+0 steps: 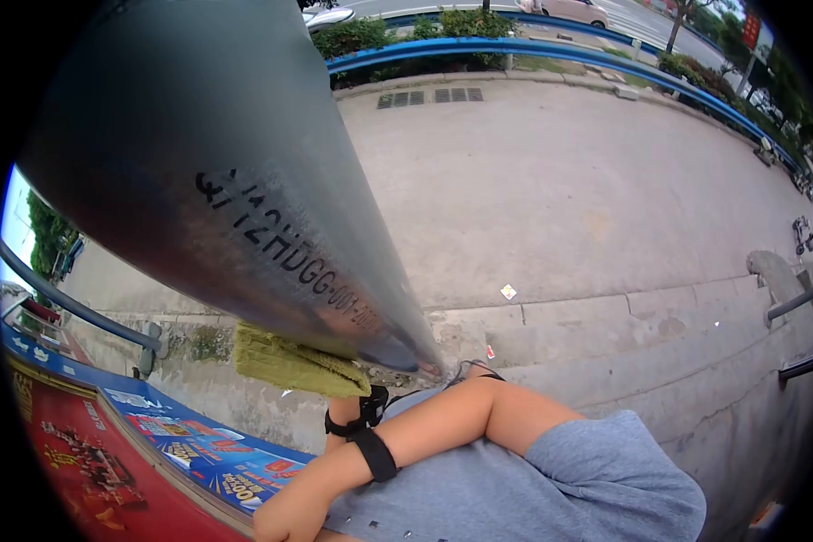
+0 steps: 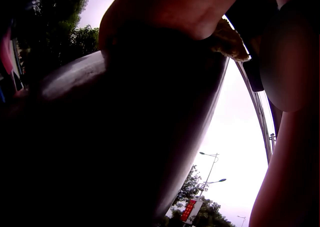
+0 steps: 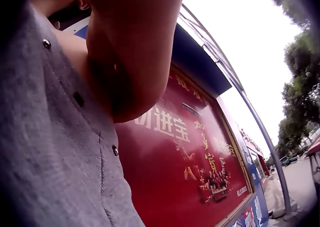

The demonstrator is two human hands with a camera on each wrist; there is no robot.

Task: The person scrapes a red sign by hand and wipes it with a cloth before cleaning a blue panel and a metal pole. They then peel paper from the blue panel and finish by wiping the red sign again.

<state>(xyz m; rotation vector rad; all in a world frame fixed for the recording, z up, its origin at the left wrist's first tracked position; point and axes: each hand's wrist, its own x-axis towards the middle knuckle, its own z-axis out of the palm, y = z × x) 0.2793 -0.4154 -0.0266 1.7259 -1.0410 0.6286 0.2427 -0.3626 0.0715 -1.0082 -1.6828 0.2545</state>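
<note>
1. The left hand lies against the grey pole with a yellow-green cloth at its fingers. The fingers are hidden behind cloth and pole, so how far they curl cannot be told.
2. The cloth is pressed flat to the pole's lower flank, just below the stamped lettering. Its frayed edge juts out past the pole's outline.
3. The right hand is curled into a fist, with nothing showing in it. It sits low against the grey shirt, and its forearm crosses over the left wrist.
4. A black strap circles the right wrist.
5. On the left, a red and blue billboard stands close by.
6. Ahead and to the right, concrete pavement lies open as far as a blue railing, with a kerb line nearer in.
</note>
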